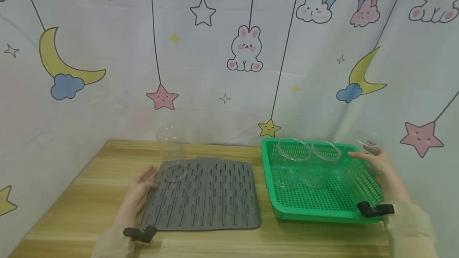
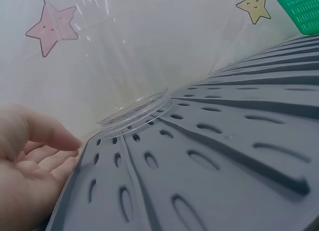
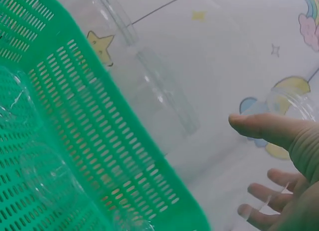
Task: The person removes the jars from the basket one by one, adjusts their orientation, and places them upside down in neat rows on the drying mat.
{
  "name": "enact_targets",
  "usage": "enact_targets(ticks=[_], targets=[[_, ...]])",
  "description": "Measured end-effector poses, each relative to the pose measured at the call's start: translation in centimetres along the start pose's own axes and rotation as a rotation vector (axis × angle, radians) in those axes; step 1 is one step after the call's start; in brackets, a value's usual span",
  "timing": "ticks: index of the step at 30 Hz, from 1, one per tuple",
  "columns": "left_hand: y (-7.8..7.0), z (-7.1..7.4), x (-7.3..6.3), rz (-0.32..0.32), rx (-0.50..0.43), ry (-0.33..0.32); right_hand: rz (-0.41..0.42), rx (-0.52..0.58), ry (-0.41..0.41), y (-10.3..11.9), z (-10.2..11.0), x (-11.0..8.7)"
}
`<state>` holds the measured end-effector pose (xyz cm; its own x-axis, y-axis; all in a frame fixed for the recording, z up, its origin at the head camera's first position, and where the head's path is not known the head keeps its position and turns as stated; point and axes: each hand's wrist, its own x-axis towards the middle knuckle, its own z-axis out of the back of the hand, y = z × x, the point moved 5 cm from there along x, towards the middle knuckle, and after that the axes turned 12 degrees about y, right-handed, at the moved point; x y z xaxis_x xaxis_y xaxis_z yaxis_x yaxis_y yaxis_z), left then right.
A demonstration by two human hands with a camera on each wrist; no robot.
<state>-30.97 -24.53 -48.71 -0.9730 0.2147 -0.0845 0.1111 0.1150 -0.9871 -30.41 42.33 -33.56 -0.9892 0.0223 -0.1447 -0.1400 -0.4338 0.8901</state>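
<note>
A tall clear plastic cup [image 1: 171, 146] stands upright on the back left of a grey drying mat [image 1: 208, 202]; its base ring [image 2: 134, 114] shows in the left wrist view. Beside the mat's left edge, my left hand [image 1: 140, 188] has its palm turned up and its fingers relaxed, apart from the cup. Two more clear cups stand in the green basket [image 1: 326, 212], rims [image 1: 294, 149] up. My right hand [image 1: 380, 170] is at the basket's right side, around a third clear cup [image 1: 369, 140], thumb straight and fingers spread loosely.
Mat and basket sit side by side on a wood-grain table [image 1: 82, 182], a narrow strip of tabletop between them. Behind the table hangs a white curtain [image 1: 201, 63] printed with stars, moons and rabbits. The basket's slotted wall [image 3: 114, 121] rises near the right hand.
</note>
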Motion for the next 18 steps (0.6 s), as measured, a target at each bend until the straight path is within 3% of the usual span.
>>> enact_targets(ticks=[6,11,18], targets=[[-0.7,0.3,-0.4,0.002,-0.072,-0.073,0.035,-0.007,-0.172,1.9,0.2,-0.8],[-2.2,0.3,-0.9,-0.067,-0.127,-0.119,0.057,-0.022,-0.306,3.5,0.2,-1.5],[-4.7,-0.3,-1.4,-0.142,-0.081,-0.198,0.084,-0.070,-0.432,6.1,-0.2,-2.4]])
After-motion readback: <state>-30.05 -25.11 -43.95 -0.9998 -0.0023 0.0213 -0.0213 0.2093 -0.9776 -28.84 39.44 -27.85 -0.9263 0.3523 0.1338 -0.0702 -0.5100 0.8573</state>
